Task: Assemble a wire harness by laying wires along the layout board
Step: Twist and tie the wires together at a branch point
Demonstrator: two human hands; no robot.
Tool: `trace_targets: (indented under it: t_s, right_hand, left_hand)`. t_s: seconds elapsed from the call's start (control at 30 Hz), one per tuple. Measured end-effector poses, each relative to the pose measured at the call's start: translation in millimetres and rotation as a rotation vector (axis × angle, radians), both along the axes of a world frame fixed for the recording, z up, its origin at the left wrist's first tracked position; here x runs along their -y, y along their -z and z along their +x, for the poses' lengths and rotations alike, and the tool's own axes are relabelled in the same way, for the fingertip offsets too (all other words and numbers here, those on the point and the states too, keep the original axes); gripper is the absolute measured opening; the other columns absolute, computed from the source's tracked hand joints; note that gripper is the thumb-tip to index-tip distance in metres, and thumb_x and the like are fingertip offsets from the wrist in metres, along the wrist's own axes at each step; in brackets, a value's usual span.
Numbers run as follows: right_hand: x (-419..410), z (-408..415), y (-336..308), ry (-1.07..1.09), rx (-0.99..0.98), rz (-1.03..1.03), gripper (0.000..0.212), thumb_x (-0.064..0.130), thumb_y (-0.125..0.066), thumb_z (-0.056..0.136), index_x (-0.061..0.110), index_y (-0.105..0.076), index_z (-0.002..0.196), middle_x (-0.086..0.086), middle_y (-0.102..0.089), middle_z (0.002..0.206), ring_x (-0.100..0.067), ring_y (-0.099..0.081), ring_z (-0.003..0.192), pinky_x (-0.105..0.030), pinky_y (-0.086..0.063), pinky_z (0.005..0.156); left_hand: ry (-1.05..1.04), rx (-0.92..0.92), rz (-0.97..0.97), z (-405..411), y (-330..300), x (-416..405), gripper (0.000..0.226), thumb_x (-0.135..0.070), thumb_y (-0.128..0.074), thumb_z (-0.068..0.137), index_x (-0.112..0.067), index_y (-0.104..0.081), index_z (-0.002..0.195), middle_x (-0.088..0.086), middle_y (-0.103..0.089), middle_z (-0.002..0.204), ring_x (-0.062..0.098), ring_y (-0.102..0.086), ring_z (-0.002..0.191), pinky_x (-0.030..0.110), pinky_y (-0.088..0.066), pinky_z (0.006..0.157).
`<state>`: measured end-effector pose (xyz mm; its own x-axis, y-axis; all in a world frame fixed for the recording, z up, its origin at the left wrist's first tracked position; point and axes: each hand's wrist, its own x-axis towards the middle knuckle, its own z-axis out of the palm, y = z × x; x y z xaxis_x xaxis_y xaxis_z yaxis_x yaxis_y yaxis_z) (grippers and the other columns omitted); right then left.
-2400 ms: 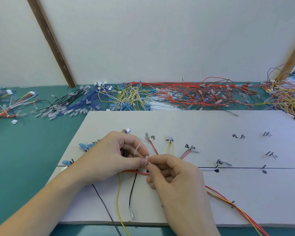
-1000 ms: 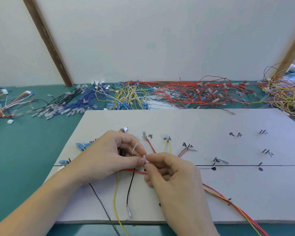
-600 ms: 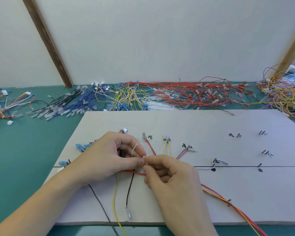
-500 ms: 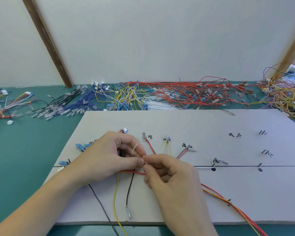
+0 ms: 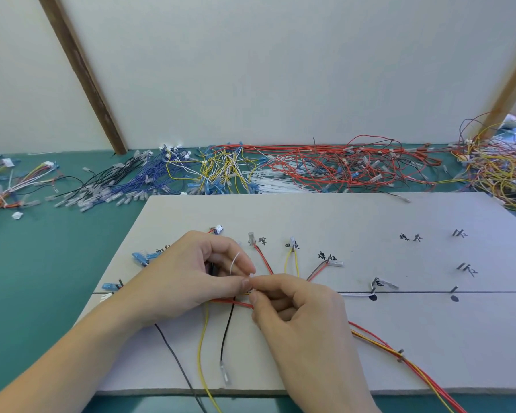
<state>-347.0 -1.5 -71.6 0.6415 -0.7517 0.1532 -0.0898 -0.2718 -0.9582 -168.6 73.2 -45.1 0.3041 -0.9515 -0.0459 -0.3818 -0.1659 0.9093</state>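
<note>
Cable tie (image 5: 235, 263) sits at the wire bundle (image 5: 231, 302) on the layout board (image 5: 310, 216), its white tail rising upright, long axis vertical. Left hand (image 5: 188, 281) pinches the tie from the left; right hand (image 5: 298, 311) pinches its head from the right. Both fingertips meet over the bundle, equally near.

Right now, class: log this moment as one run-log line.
stage: tying bundle | left hand: pinches white tie | right hand: pinches tie end | wires: fanned on layout board
</note>
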Motion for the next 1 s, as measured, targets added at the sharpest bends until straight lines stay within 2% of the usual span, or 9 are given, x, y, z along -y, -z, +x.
trace_targets:
  t_s: [0.17, 0.33, 0.37, 0.5, 0.63, 0.7, 0.8, 0.93, 1.0]
  right_hand:
    - [-1.0, -0.4, -0.2, 0.005, 0.004, -0.002, 0.034, 0.009, -0.074, 0.087, 0.041, -0.078, 0.08, 0.018, -0.073, 0.069, -0.006, -0.069, 0.061, -0.009, -0.049, 0.058]
    - [-0.4, 0.1, -0.3, 0.012, 0.006, -0.007, 0.031, 0.008, -0.074, 0.087, 0.038, -0.078, 0.082, 0.019, -0.072, 0.07, -0.005, -0.069, 0.061, -0.009, -0.048, 0.058]
    - [-0.5, -0.1, -0.1, 0.013, 0.009, -0.002, 0.03, 0.008, -0.074, 0.088, 0.038, -0.078, 0.082, 0.018, -0.073, 0.07, -0.006, -0.069, 0.061, -0.01, -0.05, 0.059]
    - [-0.8, -1.1, 0.0, 0.01, 0.017, 0.029, 0.026, 0.011, -0.074, 0.089, 0.037, -0.077, 0.087, 0.016, -0.074, 0.073, -0.01, -0.07, 0.063, -0.015, -0.053, 0.061]
    - [-0.6, -1.6, -0.9, 0.008, 0.014, 0.032, 0.026, 0.012, -0.074, 0.089, 0.038, -0.076, 0.087, 0.016, -0.074, 0.073, -0.011, -0.069, 0.062, -0.019, -0.056, 0.061]
    - [-0.7, -1.6, -1.4, 0.006, 0.005, 0.028, 0.029, 0.012, -0.074, 0.09, 0.041, -0.076, 0.087, 0.016, -0.073, 0.073, -0.011, -0.07, 0.062, -0.021, -0.057, 0.062]
    - [-1.0, -1.3, -1.7, -0.001, -0.007, 0.018, 0.028, 0.011, -0.074, 0.089, 0.039, -0.077, 0.085, 0.019, -0.073, 0.071, -0.007, -0.07, 0.061, -0.013, -0.052, 0.059]
    - [-1.3, -0.7, -2.4, 0.001, -0.011, 0.01, 0.028, 0.01, -0.074, 0.088, 0.037, -0.078, 0.084, 0.02, -0.072, 0.07, -0.005, -0.07, 0.06, -0.009, -0.049, 0.058]
    - [-0.8, -0.7, -2.0, 0.006, -0.013, -0.001, 0.029, 0.009, -0.074, 0.088, 0.038, -0.078, 0.083, 0.019, -0.072, 0.068, -0.005, -0.068, 0.058, -0.009, -0.048, 0.057]
  left_hand:
    - [-0.005, 0.002, 0.002, -0.2, -0.5, -0.3, 0.011, -0.022, -0.081, 0.083, -0.022, -0.078, 0.094, 0.006, -0.079, 0.083, 0.016, -0.07, 0.069, 0.059, -0.06, 0.086]
    - [0.008, 0.025, 0.002, 1.4, -0.3, -0.8, 0.012, -0.013, -0.082, 0.088, -0.024, -0.078, 0.093, 0.002, -0.078, 0.08, 0.01, -0.067, 0.066, 0.025, -0.057, 0.068]
    - [0.009, 0.033, 0.004, 1.6, -0.3, -0.9, 0.013, -0.014, -0.082, 0.087, -0.025, -0.078, 0.093, 0.002, -0.078, 0.08, 0.009, -0.066, 0.065, 0.023, -0.054, 0.067]
    - [-0.003, 0.035, 0.012, 0.7, -0.8, 0.1, 0.012, -0.021, -0.083, 0.084, -0.026, -0.078, 0.093, 0.003, -0.079, 0.082, 0.014, -0.069, 0.071, 0.038, -0.055, 0.079]
    - [-0.013, 0.014, 0.01, -2.2, -2.6, 0.5, 0.013, -0.027, -0.081, 0.08, -0.024, -0.079, 0.093, 0.006, -0.079, 0.083, 0.018, -0.071, 0.073, 0.061, -0.057, 0.089]
    - [-0.016, 0.016, 0.013, -2.5, -2.8, 0.1, 0.014, -0.028, -0.081, 0.08, -0.025, -0.079, 0.093, 0.005, -0.079, 0.083, 0.016, -0.07, 0.073, 0.06, -0.056, 0.088]
    - [-0.019, 0.025, 0.008, -2.5, -3.2, -0.3, 0.013, -0.031, -0.081, 0.08, -0.027, -0.079, 0.093, 0.003, -0.078, 0.084, 0.017, -0.071, 0.074, 0.054, -0.057, 0.086]
    - [-0.025, 0.014, -0.003, -1.8, -2.5, -0.5, 0.017, -0.033, -0.081, 0.078, -0.026, -0.079, 0.093, 0.005, -0.079, 0.085, 0.032, -0.074, 0.081, 0.06, -0.058, 0.09]
    - [-0.03, 0.005, -0.003, -1.2, -1.9, -0.4, 0.017, -0.032, -0.081, 0.078, -0.025, -0.079, 0.093, 0.006, -0.078, 0.085, 0.034, -0.075, 0.083, 0.061, -0.057, 0.09]
